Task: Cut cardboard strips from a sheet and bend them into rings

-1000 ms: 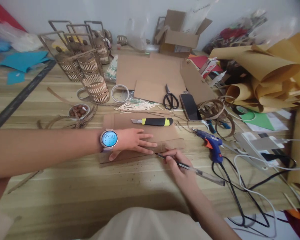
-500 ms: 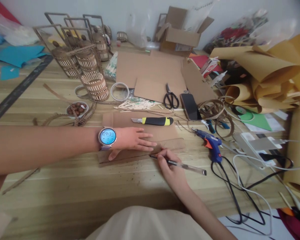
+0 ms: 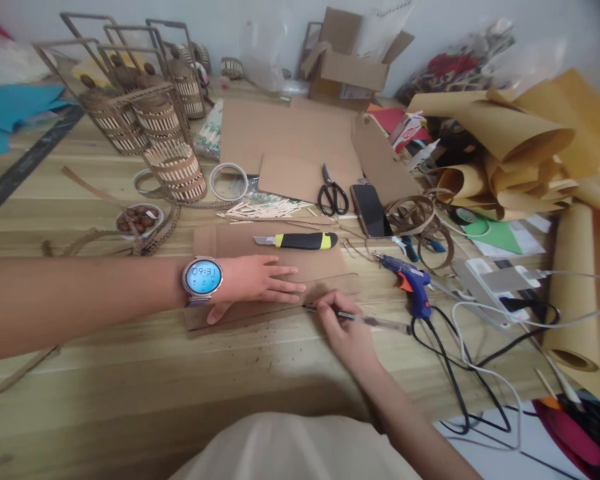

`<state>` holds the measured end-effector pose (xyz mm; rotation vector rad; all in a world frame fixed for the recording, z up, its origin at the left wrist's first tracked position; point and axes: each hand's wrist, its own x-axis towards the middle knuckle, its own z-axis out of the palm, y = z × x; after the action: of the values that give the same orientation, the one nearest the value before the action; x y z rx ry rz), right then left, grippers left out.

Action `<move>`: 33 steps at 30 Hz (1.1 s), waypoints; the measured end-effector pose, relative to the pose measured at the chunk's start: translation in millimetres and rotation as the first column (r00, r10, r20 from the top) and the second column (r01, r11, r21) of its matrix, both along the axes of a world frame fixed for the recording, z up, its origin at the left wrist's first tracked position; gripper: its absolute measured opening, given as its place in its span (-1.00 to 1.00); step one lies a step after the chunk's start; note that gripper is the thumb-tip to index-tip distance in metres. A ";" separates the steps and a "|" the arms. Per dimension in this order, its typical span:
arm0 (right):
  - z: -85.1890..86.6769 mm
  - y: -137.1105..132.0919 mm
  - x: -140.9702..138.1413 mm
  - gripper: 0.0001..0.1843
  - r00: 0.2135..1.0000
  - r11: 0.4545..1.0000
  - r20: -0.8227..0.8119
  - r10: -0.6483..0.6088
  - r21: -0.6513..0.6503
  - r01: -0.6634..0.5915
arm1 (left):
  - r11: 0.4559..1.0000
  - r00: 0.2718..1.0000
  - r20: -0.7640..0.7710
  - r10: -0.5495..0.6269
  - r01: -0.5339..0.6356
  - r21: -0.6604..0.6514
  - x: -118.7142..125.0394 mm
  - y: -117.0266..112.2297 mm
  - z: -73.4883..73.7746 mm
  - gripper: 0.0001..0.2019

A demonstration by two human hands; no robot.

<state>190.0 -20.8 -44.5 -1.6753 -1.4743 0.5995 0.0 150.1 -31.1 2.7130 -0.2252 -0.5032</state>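
Note:
My left hand point(image 3: 257, 280) lies flat on a narrow brown cardboard strip point(image 3: 333, 287), fingers spread and pointing right. A watch point(image 3: 203, 277) is on that wrist. In my right hand point(image 3: 347, 330) is a pen point(image 3: 375, 321), held in a writing grip. Its dark tip is at the strip's near edge, just right of my left fingertips. Under the strip, a wider cardboard piece point(image 3: 225, 239) shows, and a yellow-and-black utility knife point(image 3: 300, 241) rests on it with its blade out to the left.
Beyond are black scissors point(image 3: 333, 197), a phone point(image 3: 371, 211) and matchsticks point(image 3: 267, 209). Rightward lie a blue glue gun point(image 3: 413, 283), cables and a power strip point(image 3: 495, 290). Stick-trimmed cardboard lanterns point(image 3: 175, 170) and a bowl of brown balls point(image 3: 139, 220) occupy the left.
The camera view has shifted slightly, moving most things left in the picture. My right hand and the pen have moved a little rightward along the strip's edge; my left hand stays flat.

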 end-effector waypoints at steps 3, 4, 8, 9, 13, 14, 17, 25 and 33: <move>4.5 -2.2 41.2 -0.75 0.988 0.990 0.061 -0.140 -0.008 0.141 | 0.996 0.998 -0.043 -0.052 0.055 0.065 0.9 0.1 0.3 0.44; 7.2 -3.4 56.9 -0.75 0.974 0.978 0.092 -0.209 -0.001 0.210 | 0.996 0.998 -0.034 -0.059 0.061 0.066 1.0 0.4 -0.1 0.45; 19.7 -9.9 103.2 -0.76 0.892 0.919 0.221 -0.395 0.094 0.383 | 1.000 0.999 0.047 -0.016 0.017 -0.021 0.3 1.3 -0.8 0.33; 22.0 -11.2 107.1 -0.75 0.865 0.901 0.254 -0.434 0.134 0.413 | 0.999 0.998 0.055 0.009 -0.006 -0.048 0.0 1.6 -1.0 0.29; 23.9 -9.0 96.8 -0.75 0.884 0.943 0.337 -0.325 0.184 0.277 | 0.996 0.996 0.083 0.039 -0.032 -0.084 -1.8 3.9 -5.1 0.25; 22.6 -5.9 92.1 -0.76 0.913 0.976 0.354 -0.204 0.151 0.160 | 0.997 0.995 0.100 0.016 -0.009 -0.071 -2.2 4.6 -6.8 0.29; 15.6 7.0 85.3 -0.81 0.913 0.978 0.368 0.175 0.044 -0.205 | 0.998 0.991 0.119 -0.069 0.069 0.000 -3.6 6.0 -10.7 0.44; 4.3 27.8 99.6 -0.83 0.853 0.919 0.365 0.373 -0.016 -0.395 | 0.998 0.991 0.124 -0.052 0.049 0.029 -3.6 4.2 -2.8 0.33; 11.0 32.6 98.7 -0.82 0.844 0.907 0.348 0.407 -0.051 -0.417 | 0.945 0.989 0.119 -0.089 0.045 0.324 30.1 -11.0 41.2 -0.48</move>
<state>288.7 11.8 -33.5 -1.5000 -2.1279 0.5152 30.1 139.1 10.2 3.0710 -0.2948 -0.4083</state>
